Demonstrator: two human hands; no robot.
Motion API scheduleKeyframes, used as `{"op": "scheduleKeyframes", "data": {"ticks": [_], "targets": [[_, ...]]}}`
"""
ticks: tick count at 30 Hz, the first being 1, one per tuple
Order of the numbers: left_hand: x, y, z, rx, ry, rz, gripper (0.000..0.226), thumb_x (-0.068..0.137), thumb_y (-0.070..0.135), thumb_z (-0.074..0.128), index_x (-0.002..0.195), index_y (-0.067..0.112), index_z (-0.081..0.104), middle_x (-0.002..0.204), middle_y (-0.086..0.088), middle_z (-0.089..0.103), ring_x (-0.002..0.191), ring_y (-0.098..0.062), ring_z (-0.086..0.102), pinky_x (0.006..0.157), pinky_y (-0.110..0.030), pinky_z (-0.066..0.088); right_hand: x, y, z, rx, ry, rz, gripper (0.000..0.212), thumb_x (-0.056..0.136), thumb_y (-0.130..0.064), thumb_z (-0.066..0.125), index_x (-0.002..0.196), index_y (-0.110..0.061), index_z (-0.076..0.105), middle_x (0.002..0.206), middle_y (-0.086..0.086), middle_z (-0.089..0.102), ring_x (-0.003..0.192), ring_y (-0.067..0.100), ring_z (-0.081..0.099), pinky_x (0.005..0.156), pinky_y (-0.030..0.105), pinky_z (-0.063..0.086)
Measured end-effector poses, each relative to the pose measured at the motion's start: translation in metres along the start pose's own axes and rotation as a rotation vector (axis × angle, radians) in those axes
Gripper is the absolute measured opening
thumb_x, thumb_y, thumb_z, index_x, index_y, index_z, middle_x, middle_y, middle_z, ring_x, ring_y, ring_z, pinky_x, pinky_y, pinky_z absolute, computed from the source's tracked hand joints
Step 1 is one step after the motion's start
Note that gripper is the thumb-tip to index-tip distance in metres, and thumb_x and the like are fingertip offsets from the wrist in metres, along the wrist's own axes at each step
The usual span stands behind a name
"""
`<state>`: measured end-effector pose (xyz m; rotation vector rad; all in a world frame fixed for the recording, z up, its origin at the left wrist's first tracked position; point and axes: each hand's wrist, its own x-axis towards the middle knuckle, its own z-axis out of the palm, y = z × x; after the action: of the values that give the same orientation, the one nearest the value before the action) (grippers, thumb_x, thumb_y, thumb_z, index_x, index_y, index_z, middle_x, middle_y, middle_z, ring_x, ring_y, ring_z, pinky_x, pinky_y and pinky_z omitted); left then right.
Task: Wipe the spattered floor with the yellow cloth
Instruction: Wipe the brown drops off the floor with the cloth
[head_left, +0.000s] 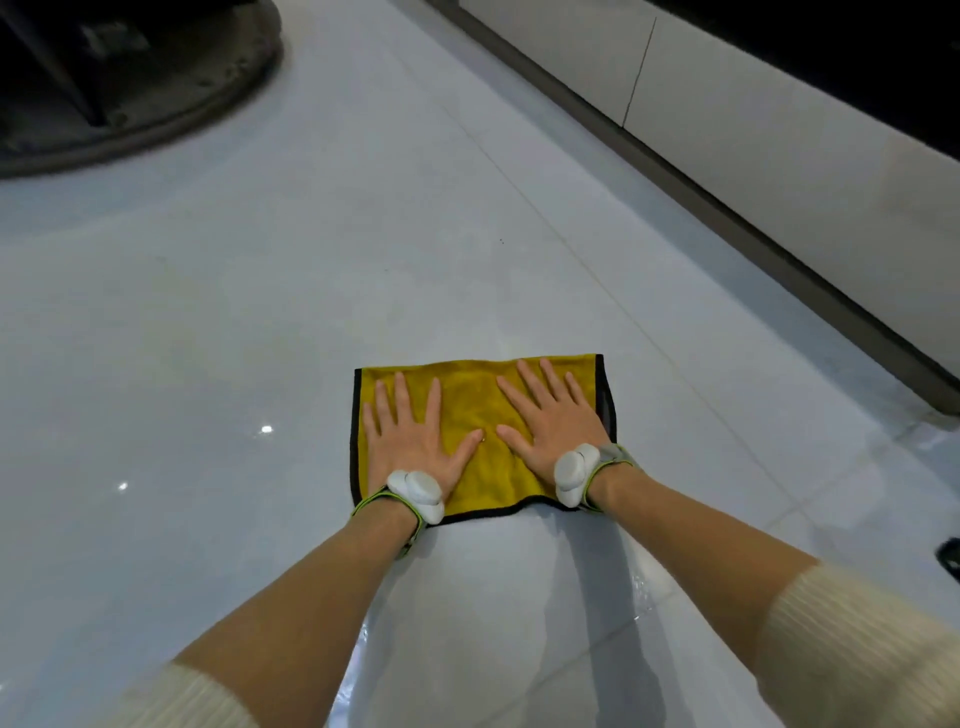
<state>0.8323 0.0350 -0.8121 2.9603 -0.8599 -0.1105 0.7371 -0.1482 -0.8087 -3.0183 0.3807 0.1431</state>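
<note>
Yellow cloth (478, 415), edged in black, is being held flat on the floor (311, 286), low in the middle of the view and well apart from the furniture. It is being pressed down by both hands at once. The left hand (410, 441) is being laid palm down on the cloth's left half, fingers straight and spread, thumb angled toward the middle. The right hand (556, 426) is being laid the same way on the right half, fingers fanned out, the little finger near the black right edge. Nothing is being pinched or gripped by either hand. The thumbs are being kept near each other but apart, with bare cloth showing between them.

A white tracker (418, 491) is being worn on a grey, green-trimmed band at the left wrist, and a second tracker (574, 470) at the right wrist. Both are lying over the cloth's near edge. The arms are being covered by cream sleeves (857, 639) only from about the elbow.

The floor is glossy pale tile with thin joints, and small lights are being reflected in it left of the cloth. Wet streaks (358, 670) are being caught by the light low between the forearms. A tiny dark speck (501, 241) is lying beyond the cloth. A dark round base (171, 104) is sitting at top left, and a pale cabinet (779, 156) with a dark plinth (727, 223) is running along the right.
</note>
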Motion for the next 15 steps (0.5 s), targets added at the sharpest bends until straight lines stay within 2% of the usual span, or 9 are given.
{"op": "scheduleKeyframes", "data": {"ticks": [7, 11, 15], "targets": [[-0.031, -0.017, 0.005, 0.011, -0.041, 0.011, 0.096, 0.077, 0.085, -0.003, 0.155, 0.029, 0.002, 0.161, -0.020, -0.001, 0.148, -0.040, -0.006, 0.119, -0.053, -0.001, -0.017, -0.013, 0.008, -0.018, 0.012, -0.009, 0.075, 0.086, -0.074, 0.006, 0.152, -0.038, 0.001, 0.162, -0.004, -0.001, 0.149, 0.023, -0.006, 0.118, 0.043, -0.002], [0.001, -0.026, -0.001, 0.009, -0.022, -0.005, 0.100, 0.074, 0.086, -0.003, 0.155, 0.029, 0.006, 0.161, -0.020, 0.002, 0.148, -0.041, -0.004, 0.119, -0.054, 0.000, 0.017, -0.011, 0.003, -0.001, 0.034, -0.045, 0.074, 0.087, -0.074, 0.010, 0.152, -0.038, 0.006, 0.162, -0.004, 0.003, 0.149, 0.023, -0.001, 0.118, 0.044, 0.002], [0.064, -0.052, -0.007, 0.020, -0.019, -0.050, 0.102, 0.070, 0.086, -0.003, 0.155, 0.030, 0.007, 0.162, -0.018, 0.003, 0.148, -0.040, -0.002, 0.119, -0.053, 0.002, 0.091, -0.021, 0.002, 0.029, 0.036, -0.017, 0.072, 0.089, -0.071, 0.016, 0.152, -0.039, 0.007, 0.162, -0.003, 0.004, 0.149, 0.023, 0.000, 0.120, 0.046, 0.002]]}}
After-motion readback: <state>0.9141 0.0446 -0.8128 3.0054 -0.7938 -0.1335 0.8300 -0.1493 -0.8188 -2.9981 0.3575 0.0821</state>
